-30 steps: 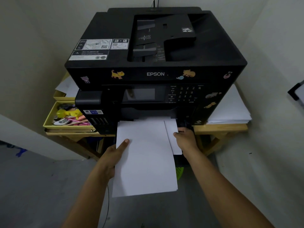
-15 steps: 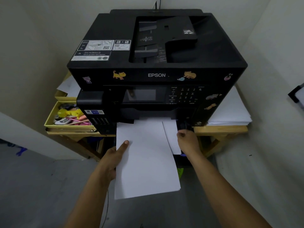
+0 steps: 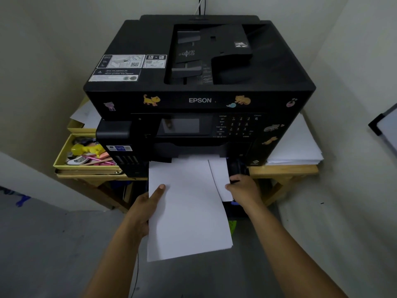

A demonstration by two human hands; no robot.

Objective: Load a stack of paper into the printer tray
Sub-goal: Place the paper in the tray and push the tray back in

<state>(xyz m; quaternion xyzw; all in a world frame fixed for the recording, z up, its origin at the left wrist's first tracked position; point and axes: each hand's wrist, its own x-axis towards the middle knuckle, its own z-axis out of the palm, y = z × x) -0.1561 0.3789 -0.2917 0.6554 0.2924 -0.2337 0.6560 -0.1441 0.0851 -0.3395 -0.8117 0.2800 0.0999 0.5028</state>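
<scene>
A yellow box (image 3: 64,155) of pens and a spare paper pile (image 3: 298,145) are flanking the black printer (image 3: 199,100) on the wooden surface (image 3: 285,171). The paper stack (image 3: 187,203) is lying lengthwise, far end entering the front slot, overlapping another sheet (image 3: 221,179). The left hand (image 3: 146,203) is clamping its edge; the right hand (image 3: 245,188) is pinching that sheet.

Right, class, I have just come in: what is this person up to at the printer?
A person is feeding a stack of paper into the front of a black printer. The left hand grips the stack's left edge, thumb on top. The right hand holds the right side by the tray. Most of the stack sticks out, slightly askew.
</scene>
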